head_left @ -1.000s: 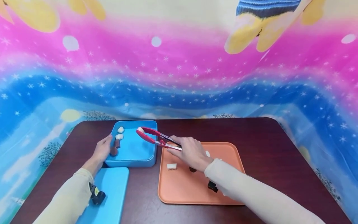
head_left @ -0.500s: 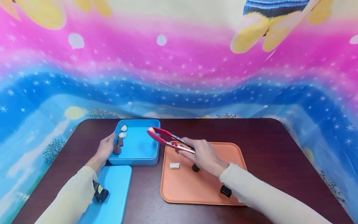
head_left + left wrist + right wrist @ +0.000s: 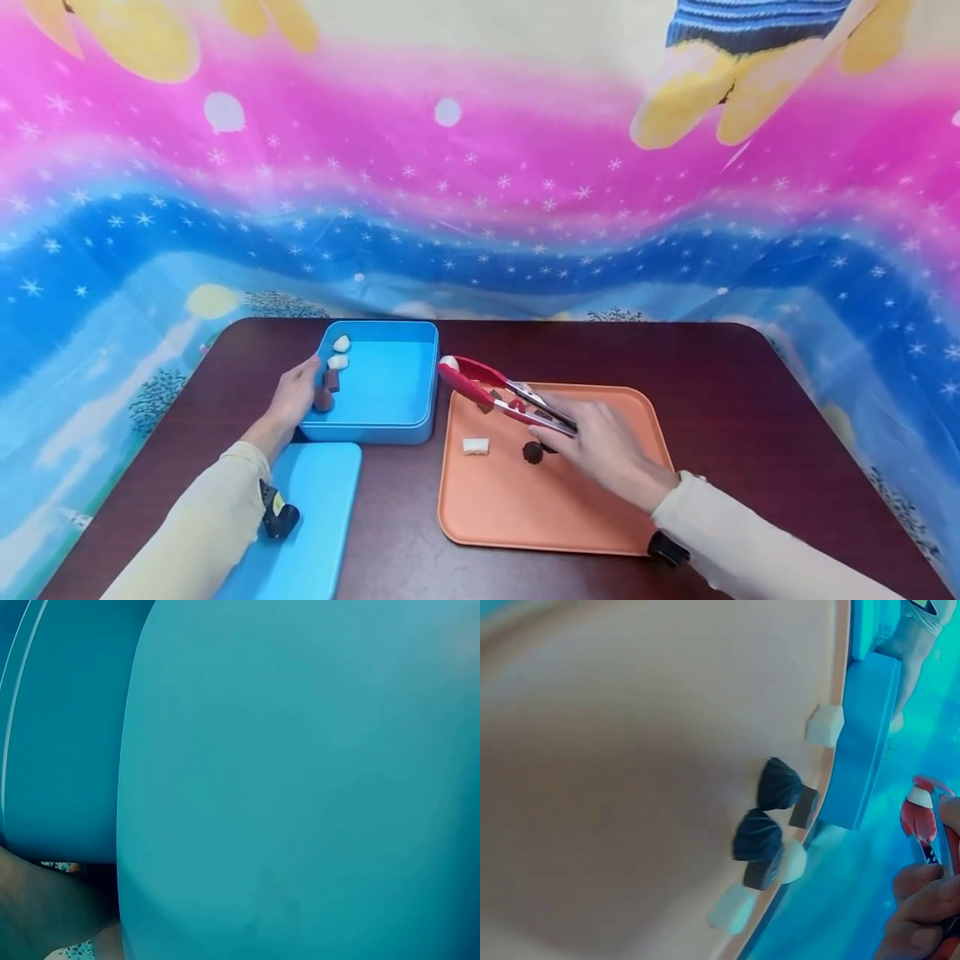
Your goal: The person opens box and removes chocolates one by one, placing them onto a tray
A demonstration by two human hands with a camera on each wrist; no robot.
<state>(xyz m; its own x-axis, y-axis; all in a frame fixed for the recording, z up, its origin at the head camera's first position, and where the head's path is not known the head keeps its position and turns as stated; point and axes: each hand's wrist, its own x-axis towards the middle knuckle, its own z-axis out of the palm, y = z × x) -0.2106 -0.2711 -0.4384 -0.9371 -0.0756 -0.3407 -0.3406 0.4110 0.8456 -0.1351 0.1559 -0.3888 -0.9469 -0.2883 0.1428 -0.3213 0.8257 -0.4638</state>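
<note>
My right hand (image 3: 607,450) grips red-tipped tongs (image 3: 517,406), their tips closed around a small white piece (image 3: 450,363). The tips hang between the blue box (image 3: 367,433) and the far left corner of the orange tray (image 3: 487,525). On the box's left wall, my left hand (image 3: 288,404) holds the rim. Two white pieces (image 3: 338,362) and two brown pieces (image 3: 324,400) lie along that wall inside. In the right wrist view, the tray carries fluted dark pieces (image 3: 757,836), brown blocks (image 3: 804,806) and several white pieces (image 3: 825,725).
A flat blue lid (image 3: 322,492) lies in front of the box, under the left forearm. The dark red table (image 3: 405,517) runs back to a printed cloth (image 3: 480,208) hanging around its far side. Black wrist cameras (image 3: 281,512) sit on both sleeves.
My right hand has drawn the tongs and the white piece rightward, from over the box to beyond its right rim. The left hand stays on the box while the view shifts slightly.
</note>
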